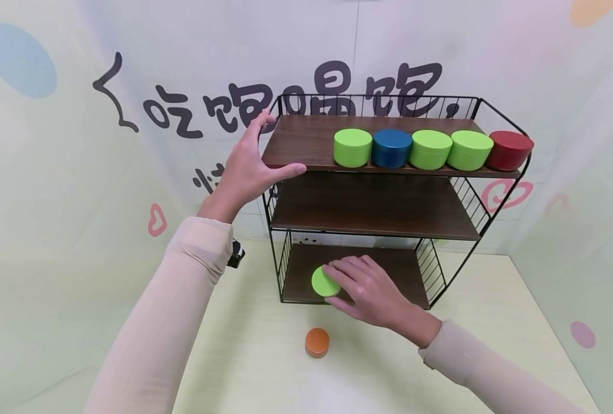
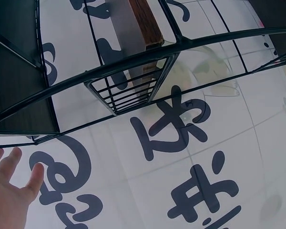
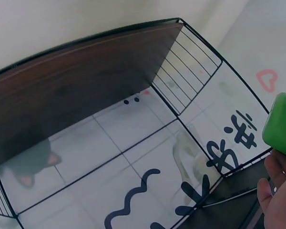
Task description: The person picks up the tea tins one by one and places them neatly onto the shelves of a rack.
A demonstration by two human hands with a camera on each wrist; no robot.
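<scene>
My left hand [image 1: 246, 164] spans the left end of the top shelf board [image 1: 306, 135], its thumb along the front edge and its fingers stretched up the side. In the left wrist view, the hand's fingers [image 2: 35, 179] are spread beside the rack. Low at the front, my right hand [image 1: 368, 290] grips a round lime-green tin [image 1: 325, 282] between fingers and thumb, over the left part of the bottom shelf [image 1: 306, 259]. In the right wrist view, the green tin [image 3: 280, 125] shows at the right edge, above the fingers.
A row on the top shelf holds several lidded tins: green ones [image 1: 352, 148], a blue one [image 1: 391, 148] and a dark red one [image 1: 509, 150] at the right end. An orange tin [image 1: 317, 342] stands before the rack. Black wire [image 1: 430, 267] closes the rack's sides.
</scene>
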